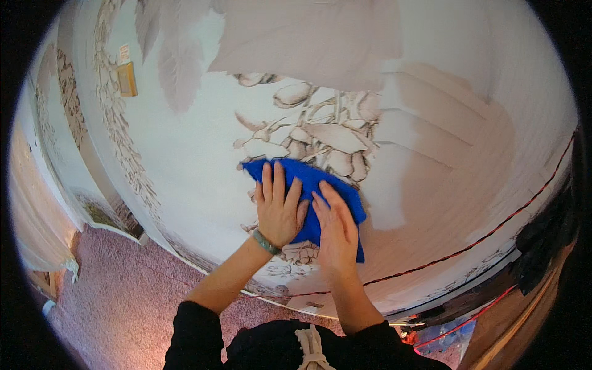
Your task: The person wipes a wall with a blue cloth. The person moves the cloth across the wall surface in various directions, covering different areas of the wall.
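Note:
A blue cloth (340,192) lies against a wall covered in printed wallpaper (194,152) with leaf and pod drawings. My left hand (280,208) presses flat on the cloth's left half, fingers spread, a greenish bangle (266,242) around the wrist. On the right half rests my right hand (337,226), slightly blurred, its fingers extended and no fold visibly pinched. Part of the drawn pods (340,148) shows above the cloth, and more drawing shows below it. Both hands cover some of the cloth's middle and lower edge.
A twisted red and black cord (462,251) runs across the lower right. A yellow-framed wall plate (126,79) sits at upper left. Pinkish carpet (125,286) meets the wall below. A pale curtain (41,199) hangs far left; dark fabric (545,236) is at right.

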Motion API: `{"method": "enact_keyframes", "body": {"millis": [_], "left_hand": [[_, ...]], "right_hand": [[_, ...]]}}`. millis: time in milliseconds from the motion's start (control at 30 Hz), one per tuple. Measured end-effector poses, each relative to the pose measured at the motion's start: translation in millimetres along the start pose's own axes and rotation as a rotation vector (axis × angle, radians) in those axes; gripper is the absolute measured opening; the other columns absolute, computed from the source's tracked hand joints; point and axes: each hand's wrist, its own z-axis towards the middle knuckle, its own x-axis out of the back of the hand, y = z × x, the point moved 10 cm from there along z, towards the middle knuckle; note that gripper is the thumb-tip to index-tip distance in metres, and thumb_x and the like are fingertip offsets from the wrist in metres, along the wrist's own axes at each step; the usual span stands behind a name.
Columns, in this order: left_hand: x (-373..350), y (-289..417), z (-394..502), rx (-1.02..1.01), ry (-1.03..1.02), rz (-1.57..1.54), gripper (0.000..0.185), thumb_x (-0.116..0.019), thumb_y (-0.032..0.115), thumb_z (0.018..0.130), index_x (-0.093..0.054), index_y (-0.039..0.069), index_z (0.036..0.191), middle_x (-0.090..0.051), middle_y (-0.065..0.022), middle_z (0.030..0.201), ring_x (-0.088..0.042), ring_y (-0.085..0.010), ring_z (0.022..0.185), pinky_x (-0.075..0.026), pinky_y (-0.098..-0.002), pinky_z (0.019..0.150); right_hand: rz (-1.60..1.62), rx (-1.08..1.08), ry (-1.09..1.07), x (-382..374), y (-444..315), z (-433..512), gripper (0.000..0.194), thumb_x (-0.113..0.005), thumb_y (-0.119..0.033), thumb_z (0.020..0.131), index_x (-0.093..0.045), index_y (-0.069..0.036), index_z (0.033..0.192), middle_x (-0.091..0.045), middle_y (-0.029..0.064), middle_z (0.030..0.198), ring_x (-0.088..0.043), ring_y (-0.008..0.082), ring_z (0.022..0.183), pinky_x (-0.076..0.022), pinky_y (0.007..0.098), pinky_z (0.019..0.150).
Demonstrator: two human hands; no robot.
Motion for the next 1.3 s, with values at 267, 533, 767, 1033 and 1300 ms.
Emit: {"method": "enact_keyframes", "body": {"millis": [267, 533, 767, 1033, 1300], "left_hand": [[62.1, -43.1, 108.7, -0.042, 0.208, 0.065, 0.049, -0.061, 0.027, 0.086, -0.057, 0.005, 0.129, -0.031, -0.0264, 0.151, -0.026, -0.0426, 0.141, -0.020, -0.0522, 0.110], [34.0, -63.2, 22.5, 0.033, 0.096, -0.098, 0.059, -0.061, 0.043, 0.087, -0.053, 0.001, 0.128, -0.028, -0.0347, 0.148, -0.024, -0.0509, 0.138, -0.018, -0.0596, 0.109], [40.3, -91.8, 45.5, -0.051, 0.095, -0.068, 0.062, -0.058, 0.044, 0.089, -0.049, -0.002, 0.130, -0.026, -0.0356, 0.149, -0.023, -0.0503, 0.139, -0.017, -0.0576, 0.110], [91.4, -138.7, 114.3, 0.035, 0.206, 0.012, 0.057, -0.056, 0.032, 0.090, -0.047, -0.003, 0.134, -0.026, -0.0272, 0.153, -0.021, -0.0434, 0.143, -0.015, -0.0526, 0.113], [45.3, -150.1, 16.9, 0.038, 0.051, -0.061, 0.058, -0.051, 0.040, 0.093, -0.047, -0.011, 0.119, -0.024, -0.0403, 0.147, -0.021, -0.0534, 0.139, -0.016, -0.0583, 0.111]], "right_hand": [[0.052, 0.252, -0.133, -80.0, -64.9, 72.3, 0.044, -0.036, -0.022, 0.106, -0.039, 0.006, 0.140, -0.036, 0.0197, 0.149, -0.036, 0.0379, 0.137, -0.0260, 0.0479, 0.115], [-0.084, 0.092, -0.073, -67.2, 1.6, 31.0, 0.043, -0.035, -0.020, 0.106, -0.040, 0.006, 0.140, -0.038, 0.0208, 0.148, -0.038, 0.0368, 0.136, -0.0264, 0.0483, 0.115], [-0.075, 0.100, -0.092, -102.0, -5.6, 59.0, 0.045, -0.037, -0.024, 0.106, -0.040, 0.006, 0.139, -0.038, 0.0211, 0.147, -0.039, 0.0374, 0.135, -0.0282, 0.0484, 0.114], [0.013, 0.156, -0.171, -165.5, -30.3, 111.0, 0.045, -0.034, -0.020, 0.106, -0.036, 0.006, 0.142, -0.036, 0.0197, 0.150, -0.036, 0.0346, 0.138, -0.0277, 0.0443, 0.115], [-0.091, 0.018, -0.200, -147.8, 50.0, 59.6, 0.047, -0.035, -0.024, 0.106, -0.038, 0.007, 0.141, -0.035, 0.0215, 0.149, -0.038, 0.0363, 0.136, -0.0275, 0.0471, 0.114]]}}
